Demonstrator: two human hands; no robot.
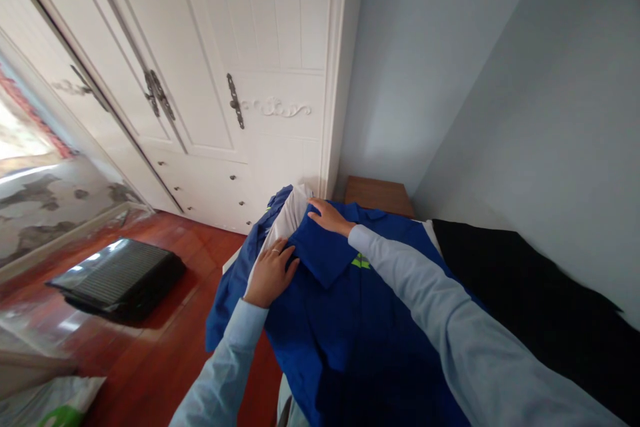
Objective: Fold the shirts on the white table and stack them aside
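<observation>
A blue work jacket point(325, 327) with a bright green-yellow strip lies spread out in front of me, its lower part hanging toward me. At its left side, a white cloth point(294, 210) shows between blue folds; whether it is lining or a separate piece I cannot tell. My left hand point(270, 272), with a ring on one finger, rests on the white cloth beside a folded blue flap, fingers somewhat apart. Farther up, my right hand point(331, 217) lies on the top edge of that flap, fingers extended and thumb apart.
Black fabric point(505, 273) lies to the right along the grey wall point(480, 147). Behind the jacket stand a brown wooden cabinet point(379, 195) and a white wardrobe point(280, 33). A black case-like object point(120, 277) and a plastic bag point(63, 400) are on the reddish floor at left.
</observation>
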